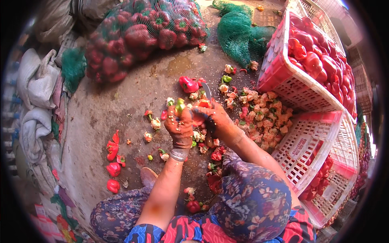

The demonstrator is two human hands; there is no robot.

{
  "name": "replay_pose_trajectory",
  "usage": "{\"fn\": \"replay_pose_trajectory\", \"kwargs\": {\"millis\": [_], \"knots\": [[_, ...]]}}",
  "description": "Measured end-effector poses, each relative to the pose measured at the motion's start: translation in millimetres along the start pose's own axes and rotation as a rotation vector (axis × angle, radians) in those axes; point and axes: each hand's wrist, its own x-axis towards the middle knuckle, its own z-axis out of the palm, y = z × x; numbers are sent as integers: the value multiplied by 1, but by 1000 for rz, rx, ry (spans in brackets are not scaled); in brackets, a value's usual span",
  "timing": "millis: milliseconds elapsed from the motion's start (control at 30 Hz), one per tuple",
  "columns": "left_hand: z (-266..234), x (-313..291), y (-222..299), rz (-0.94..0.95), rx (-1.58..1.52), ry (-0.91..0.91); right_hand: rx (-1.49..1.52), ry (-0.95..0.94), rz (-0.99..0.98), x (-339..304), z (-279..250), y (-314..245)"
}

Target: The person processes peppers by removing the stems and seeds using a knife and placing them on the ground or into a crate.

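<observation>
In front of me my left hand (179, 129), in a stained brownish-red glove, is closed with a green pepper stem and core (179, 106) at its fingertips. Close beside it, my right hand (223, 123) is closed around a knife, whose curved blade (207, 91) points up and away from me. A cut-open red bell pepper (197, 117) sits between the two hands against the right fingers; which hand bears it, I cannot tell. Just beyond lies a whole red bell pepper (188, 84) on the ground. Both handle and right fingertips are mostly hidden.
A heap of cut pepper cores (265, 117) lies to the right. Behind it stands a red-and-white crate (279, 69) full of red peppers; another crate (310, 139) leans nearer. A net sack of peppers (142, 36) and green netting (237, 30) lie ahead. Loose red peppers (114, 169) lie left.
</observation>
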Motion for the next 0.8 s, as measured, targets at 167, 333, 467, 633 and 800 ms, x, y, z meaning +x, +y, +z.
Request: {"fn": "replay_pose_trajectory", "kwargs": {"millis": [167, 333, 467, 633, 800], "knots": [[0, 3, -24, -502, -411, 211, -76, 84, -197, 9, 0, 17], [-42, 14, -58, -845, -471, -89, -104, 105, -228, -1, -18, -15], [-35, -3, -41, -834, -246, -195, -210, 219, -428, -56, -2, -77], [-43, -6, -63, -889, -601, -291, 348, -1241, -857, -93, -18, -152], [-56, 0, -92, -892, -1078, -309, -309, 483, -354, -55, 3, -85]]}}
